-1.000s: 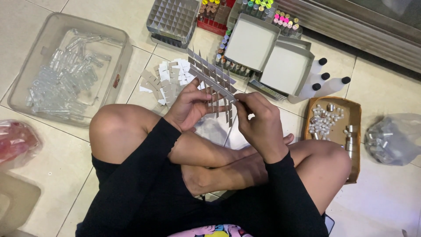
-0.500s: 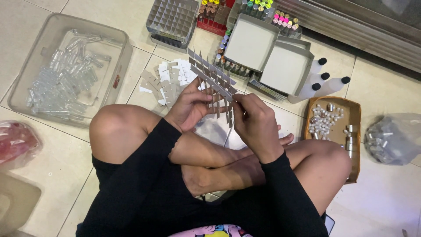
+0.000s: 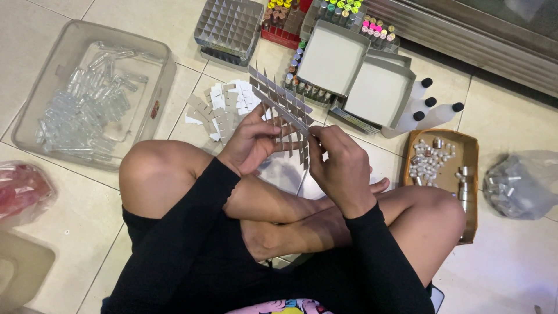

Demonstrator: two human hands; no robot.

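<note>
While the person sat cross-legged on the tiled floor, the head view showed both hands raised above the knees on a grey cardboard divider lattice [image 3: 280,104]. The left hand [image 3: 251,144] pinched its lower edge with fingers closed on the strips, and the right hand [image 3: 339,160] gripped a hanging strip at the lattice's near end, fingers shut around it. Just beyond lay loose cardboard strips [image 3: 224,110], a clear plastic tub [image 3: 164,87] of glass vials to the left, and a brown tray [image 3: 469,174] of small caps to the right.
</note>
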